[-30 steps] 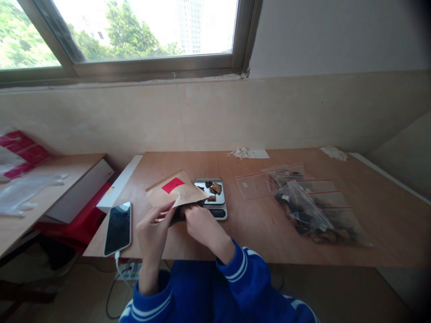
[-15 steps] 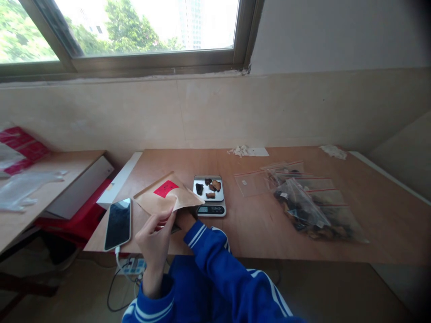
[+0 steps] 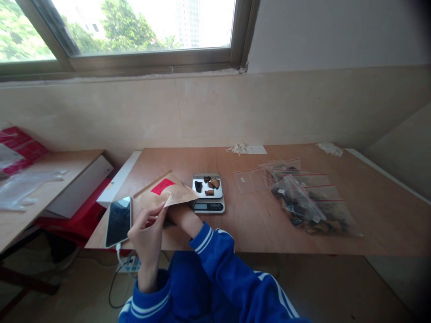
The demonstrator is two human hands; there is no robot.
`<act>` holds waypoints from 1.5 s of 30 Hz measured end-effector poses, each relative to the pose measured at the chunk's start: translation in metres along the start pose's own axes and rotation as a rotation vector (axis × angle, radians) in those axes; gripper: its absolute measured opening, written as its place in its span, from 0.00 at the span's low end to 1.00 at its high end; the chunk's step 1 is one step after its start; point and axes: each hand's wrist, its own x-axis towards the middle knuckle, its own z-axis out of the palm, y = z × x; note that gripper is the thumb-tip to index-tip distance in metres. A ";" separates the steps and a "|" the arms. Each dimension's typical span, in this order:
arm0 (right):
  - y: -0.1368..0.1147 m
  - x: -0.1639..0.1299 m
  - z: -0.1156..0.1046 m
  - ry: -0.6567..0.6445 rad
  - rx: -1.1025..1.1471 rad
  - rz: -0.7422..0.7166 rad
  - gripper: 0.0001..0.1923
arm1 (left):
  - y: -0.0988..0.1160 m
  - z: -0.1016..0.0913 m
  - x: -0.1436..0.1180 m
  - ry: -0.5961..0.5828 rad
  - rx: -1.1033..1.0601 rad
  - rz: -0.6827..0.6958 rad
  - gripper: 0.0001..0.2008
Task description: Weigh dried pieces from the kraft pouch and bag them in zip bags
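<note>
Left hand (image 3: 147,233) pinches paper pouch (image 3: 164,194) open above table (image 3: 256,215) beside scale (image 3: 208,197); right hand inside pouch, grip hidden, cannot tell; risk: pouch mouth may tear or tip, spilling contents onto phone (image 3: 118,214).

At frame centre the scale (image 3: 208,195) sits on the bench (image 3: 256,224) (small pieces (image 3: 208,184) on its platform); the envelope (image 3: 164,194) is just left of it, the phone (image 3: 118,215) further left; plastic bags (image 3: 303,197) lie to the right.
</note>
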 end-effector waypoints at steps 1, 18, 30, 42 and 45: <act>-0.001 0.001 0.000 -0.027 -0.017 0.020 0.05 | 0.000 -0.001 0.001 0.008 0.001 0.001 0.15; -0.019 -0.086 -0.074 0.188 0.502 0.172 0.12 | 0.003 -0.009 0.006 -0.043 0.028 0.045 0.14; 0.052 -0.115 -0.094 0.561 1.015 0.411 0.22 | 0.017 -0.016 0.023 0.171 0.039 -0.046 0.17; 0.126 -0.061 -0.083 0.531 0.573 0.407 0.13 | 0.016 -0.018 0.024 0.158 0.025 -0.043 0.18; 0.125 -0.060 -0.084 0.526 0.546 0.384 0.13 | 0.014 -0.017 0.023 0.136 0.014 -0.056 0.19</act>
